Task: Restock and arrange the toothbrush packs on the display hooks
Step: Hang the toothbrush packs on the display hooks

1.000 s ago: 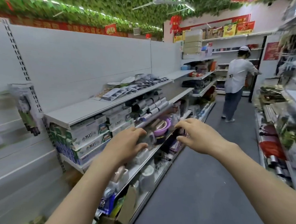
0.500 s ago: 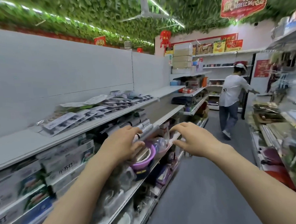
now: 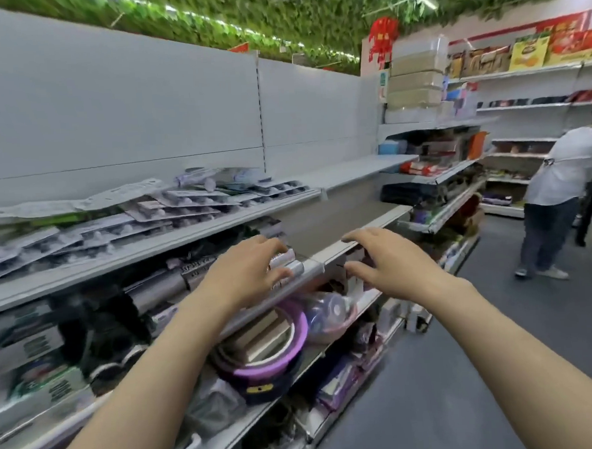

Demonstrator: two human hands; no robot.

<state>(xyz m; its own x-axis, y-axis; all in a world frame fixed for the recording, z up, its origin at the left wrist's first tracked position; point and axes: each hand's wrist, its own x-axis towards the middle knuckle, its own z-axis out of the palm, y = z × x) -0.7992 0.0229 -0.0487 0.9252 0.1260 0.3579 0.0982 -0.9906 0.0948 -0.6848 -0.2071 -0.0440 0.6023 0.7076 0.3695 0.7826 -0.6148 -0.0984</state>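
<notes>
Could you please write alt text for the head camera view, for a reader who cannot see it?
Two bare hands, the left hand and right hand, reach forward empty over a shop shelf edge. Flat toothbrush packs lie piled on the upper shelf at left; another person stands down the aisle.

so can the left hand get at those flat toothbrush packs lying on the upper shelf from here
Probably yes. The toothbrush packs lie loose and uncovered near the upper shelf front edge, with nothing in between. The left hand is empty, fingers relaxed, hovering just below that shelf.
</notes>
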